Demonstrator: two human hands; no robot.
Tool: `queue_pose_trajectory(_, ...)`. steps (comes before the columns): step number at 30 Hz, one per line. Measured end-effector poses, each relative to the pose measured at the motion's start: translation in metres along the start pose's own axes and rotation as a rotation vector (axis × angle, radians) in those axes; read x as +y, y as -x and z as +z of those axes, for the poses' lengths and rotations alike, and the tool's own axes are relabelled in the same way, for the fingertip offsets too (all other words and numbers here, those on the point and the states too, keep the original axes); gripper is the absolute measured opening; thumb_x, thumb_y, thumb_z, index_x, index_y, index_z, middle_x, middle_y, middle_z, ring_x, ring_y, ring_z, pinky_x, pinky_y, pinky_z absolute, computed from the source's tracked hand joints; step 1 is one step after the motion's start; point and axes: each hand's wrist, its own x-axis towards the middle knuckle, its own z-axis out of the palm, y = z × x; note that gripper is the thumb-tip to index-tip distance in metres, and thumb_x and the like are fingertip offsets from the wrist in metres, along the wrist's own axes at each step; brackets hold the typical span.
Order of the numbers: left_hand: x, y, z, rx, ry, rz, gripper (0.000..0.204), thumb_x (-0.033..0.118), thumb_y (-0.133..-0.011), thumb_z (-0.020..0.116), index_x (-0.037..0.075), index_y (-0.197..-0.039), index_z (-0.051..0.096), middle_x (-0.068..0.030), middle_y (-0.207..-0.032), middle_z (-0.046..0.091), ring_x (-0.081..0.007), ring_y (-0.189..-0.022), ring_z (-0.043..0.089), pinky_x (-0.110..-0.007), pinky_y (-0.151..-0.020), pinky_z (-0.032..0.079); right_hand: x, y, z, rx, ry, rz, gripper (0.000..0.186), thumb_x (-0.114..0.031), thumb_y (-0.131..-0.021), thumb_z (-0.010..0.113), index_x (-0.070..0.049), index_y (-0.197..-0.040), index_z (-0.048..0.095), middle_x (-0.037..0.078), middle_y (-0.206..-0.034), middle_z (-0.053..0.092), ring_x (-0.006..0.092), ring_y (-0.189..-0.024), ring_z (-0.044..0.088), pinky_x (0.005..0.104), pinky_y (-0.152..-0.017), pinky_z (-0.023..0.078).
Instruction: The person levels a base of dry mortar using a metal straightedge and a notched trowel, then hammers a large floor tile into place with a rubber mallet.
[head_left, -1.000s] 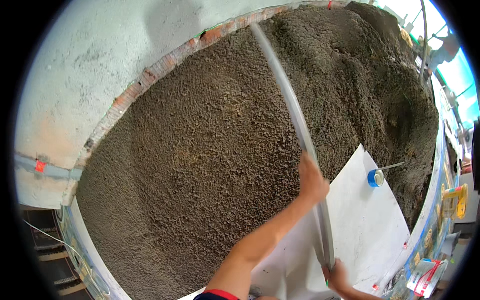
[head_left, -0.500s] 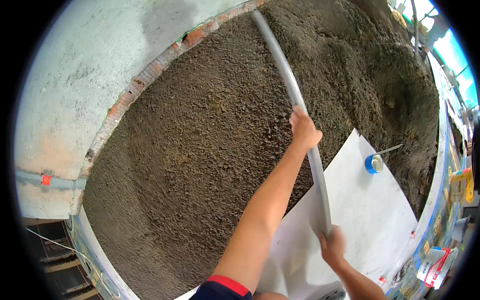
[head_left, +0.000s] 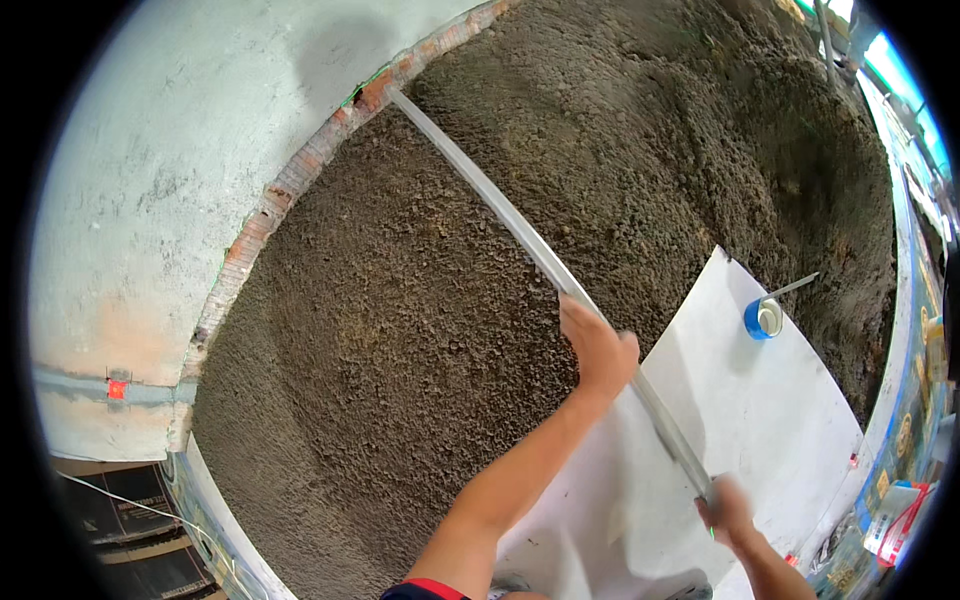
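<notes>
A long grey metal straightedge (head_left: 490, 195) lies slantwise over rough brown sand-like mortar (head_left: 380, 340). Its far end reaches the brick strip at the foot of the wall. My left hand (head_left: 602, 352) is wrapped round the bar near its middle. Lower down, my right hand (head_left: 732, 510), blurred, is closed on the near end above a white board (head_left: 780, 400). Flattened mortar spreads left of the bar; to its right the heap is lumpier and higher.
A pale wall (head_left: 180, 180) with a strip of exposed brick (head_left: 258, 225) borders the mortar on the left. On the board sits a small blue round container (head_left: 755, 320) with a thin stick. A white bucket (head_left: 893, 525) stands at the lower right; dark boxes (head_left: 125, 515) lie lower left.
The straightedge's far end has swung left to the brick strip. Both hands, still gripping the bar, have shifted down, the right one also to the right. The view has moved slightly.
</notes>
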Motion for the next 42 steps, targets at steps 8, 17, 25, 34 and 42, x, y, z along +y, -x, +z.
queue_pose_trajectory(8,0.020,-0.119,0.034,0.183,-0.115,0.031,0.093,-0.002,-0.067,0.063,-0.023,-0.135,0.005,-0.0339,-0.123,0.032,-0.0432,-0.112,0.038,-0.051,-0.103,0.031,-0.048,-0.077,-0.034,0.068,-0.213,-0.054,0.017,-0.012,-0.083,0.068,-0.001,-0.092,0.058,0.017,-0.089,0.060,0.0383,-0.074,0.057,0.0435,-0.064,0.046)
queue_pose_trajectory(17,0.049,-0.152,0.056,-0.007,-0.107,0.085,0.095,0.004,-0.071,0.066,-0.017,-0.139,0.003,-0.0304,-0.127,0.033,-0.0431,-0.119,0.037,-0.046,-0.107,0.033,-0.062,-0.085,-0.030,0.209,-0.287,-0.055,0.019,-0.008,-0.085,0.065,0.000,-0.100,0.059,0.018,-0.090,0.062,0.0340,-0.075,0.062,0.0416,-0.065,0.048)
queue_pose_trajectory(25,0.041,-0.132,0.020,0.016,-0.091,-0.050,0.104,0.005,-0.072,0.065,-0.017,-0.143,-0.008,-0.0302,-0.132,0.030,-0.0430,-0.122,0.037,-0.050,-0.108,0.030,-0.058,-0.090,-0.039,0.136,-0.182,-0.062,0.022,-0.009,-0.083,0.066,-0.004,-0.105,0.061,0.016,-0.097,0.064,0.0373,-0.080,0.061,0.0434,-0.071,0.049)
queue_pose_trajectory(34,0.000,-0.061,0.008,0.169,-0.013,-0.053,0.101,0.003,-0.071,0.062,-0.016,-0.144,-0.005,-0.0308,-0.129,0.034,-0.0450,-0.121,0.039,-0.053,-0.105,0.031,-0.027,-0.049,-0.020,0.138,-0.064,-0.206,0.026,-0.004,-0.080,0.067,-0.002,-0.105,0.060,0.018,-0.106,0.064,0.0416,-0.083,0.063,0.0458,-0.070,0.052)
queue_pose_trajectory(42,-0.035,0.026,-0.030,0.151,0.063,-0.105,0.102,0.009,-0.073,0.060,-0.020,-0.142,-0.010,-0.0380,-0.140,0.022,-0.0499,-0.132,0.027,-0.055,-0.112,0.021,-0.003,-0.009,0.003,0.130,0.002,-0.350,0.022,0.000,-0.075,0.068,-0.004,-0.093,0.055,0.013,-0.111,0.065,0.0385,-0.080,0.063,0.0431,-0.065,0.052)
